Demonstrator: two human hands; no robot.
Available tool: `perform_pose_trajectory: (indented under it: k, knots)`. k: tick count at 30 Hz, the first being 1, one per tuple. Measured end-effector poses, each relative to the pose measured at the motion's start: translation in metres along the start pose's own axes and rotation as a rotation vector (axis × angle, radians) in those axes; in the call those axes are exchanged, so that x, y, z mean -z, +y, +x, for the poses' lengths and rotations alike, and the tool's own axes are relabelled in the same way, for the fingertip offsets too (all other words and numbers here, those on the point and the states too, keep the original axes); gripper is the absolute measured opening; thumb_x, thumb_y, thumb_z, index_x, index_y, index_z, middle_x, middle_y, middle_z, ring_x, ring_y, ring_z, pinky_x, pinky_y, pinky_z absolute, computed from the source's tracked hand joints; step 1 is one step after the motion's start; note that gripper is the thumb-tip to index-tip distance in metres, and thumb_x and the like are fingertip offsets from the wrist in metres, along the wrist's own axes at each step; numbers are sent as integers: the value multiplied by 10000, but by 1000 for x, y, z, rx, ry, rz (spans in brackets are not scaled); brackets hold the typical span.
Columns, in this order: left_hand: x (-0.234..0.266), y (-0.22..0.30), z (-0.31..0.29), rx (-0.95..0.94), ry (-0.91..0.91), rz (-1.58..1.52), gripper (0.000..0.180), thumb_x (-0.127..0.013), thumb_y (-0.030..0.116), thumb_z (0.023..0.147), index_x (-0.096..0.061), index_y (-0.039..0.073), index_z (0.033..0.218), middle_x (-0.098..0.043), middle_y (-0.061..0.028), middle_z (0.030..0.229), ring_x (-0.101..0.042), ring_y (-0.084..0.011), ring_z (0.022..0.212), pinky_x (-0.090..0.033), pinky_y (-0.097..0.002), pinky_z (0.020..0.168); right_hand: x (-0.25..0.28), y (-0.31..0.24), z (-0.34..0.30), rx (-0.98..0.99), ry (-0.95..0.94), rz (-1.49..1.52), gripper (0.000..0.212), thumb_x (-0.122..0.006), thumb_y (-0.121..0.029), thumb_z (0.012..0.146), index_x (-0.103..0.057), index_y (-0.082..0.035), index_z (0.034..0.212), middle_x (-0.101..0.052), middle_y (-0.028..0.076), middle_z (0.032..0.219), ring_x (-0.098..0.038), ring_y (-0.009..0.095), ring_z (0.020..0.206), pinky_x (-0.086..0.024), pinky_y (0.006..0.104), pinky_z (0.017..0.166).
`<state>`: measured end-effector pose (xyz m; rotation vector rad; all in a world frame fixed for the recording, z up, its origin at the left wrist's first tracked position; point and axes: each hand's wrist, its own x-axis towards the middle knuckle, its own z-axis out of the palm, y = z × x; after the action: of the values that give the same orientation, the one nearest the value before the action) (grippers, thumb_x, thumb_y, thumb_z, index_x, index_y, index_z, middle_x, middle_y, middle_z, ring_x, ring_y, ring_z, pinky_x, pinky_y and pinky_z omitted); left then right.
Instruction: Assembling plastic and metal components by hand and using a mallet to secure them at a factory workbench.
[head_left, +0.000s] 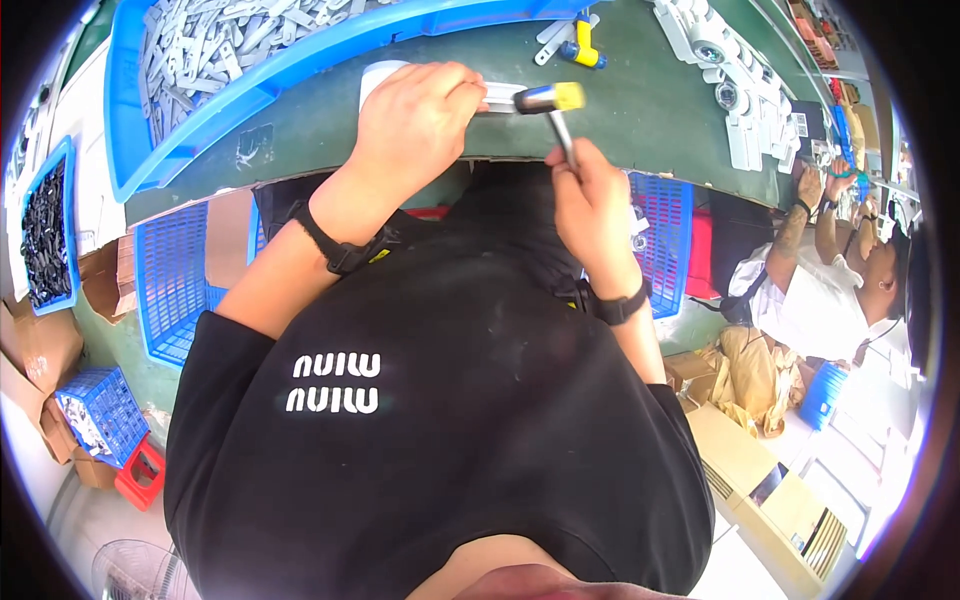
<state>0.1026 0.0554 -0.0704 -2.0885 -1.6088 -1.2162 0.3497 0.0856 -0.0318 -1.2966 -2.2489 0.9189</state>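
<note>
My left hand [420, 115] is closed around a long white part [500, 97] held at the edge of the green worktable [300, 110]. A rounded white end [382, 76] shows on the other side of the hand; whether both belong to one piece is hidden by my fingers. In my right hand [592, 200] is the handle of a small hammer [568, 96] with a yellow face. Its head is at the right end of the white part; whether they touch I cannot tell.
A large blue tray [300, 65] full of grey-white flat pieces stands at the far left. Beyond my hands lies a yellow and blue tool [585, 45]. White assembled units [735, 95] line the far right. A co-worker [815, 295] sits on the right. Blue baskets [175, 280] stand below the table.
</note>
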Motion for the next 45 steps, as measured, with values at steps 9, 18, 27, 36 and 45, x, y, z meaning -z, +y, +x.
perform_pose_trajectory:
  k: [9,18,27,36,45]
  knots:
    - [-3,3,2,-14,59,-17,36,-765,64,832,-730,71,831,-727,-50,894,-735,-259,823,-577,-391,746,-1,6,15,50,116,-338,147,-552,-4,1023,-636,-2,1143,-717,298,918,-719,522,912,-576,517,761]
    - [11,15,16,54,-169,22,193,-810,85,860,-748,56,1040,-699,-76,1007,-710,-313,895,-568,-427,784,1,-8,8,34,363,298,113,-586,-20,1060,-665,-28,1140,-604,54,773,-540,105,688,-471,329,640]
    - [34,14,34,-179,-500,-167,344,-736,-1,783,-809,111,1100,-670,-79,1170,-651,-295,1163,-501,-419,1017,9,48,-11,-211,-225,1247,330,-657,-86,1040,-656,-4,1359,-639,35,947,-591,151,809,-511,327,761]
    - [45,9,20,202,-411,-161,174,-746,36,905,-731,27,1078,-662,-156,1306,-684,-384,1146,-574,-456,950,6,79,-17,-135,-258,1806,515,-491,-312,1174,-385,-230,1672,-474,43,914,-493,171,730,-472,383,681]
    - [18,-6,-10,120,-128,-122,220,-810,79,942,-780,35,1155,-755,-110,1085,-739,-343,885,-604,-417,763,31,17,-12,-23,-122,835,382,-501,-61,1113,-565,27,1479,-517,-12,838,-436,66,649,-388,250,589]
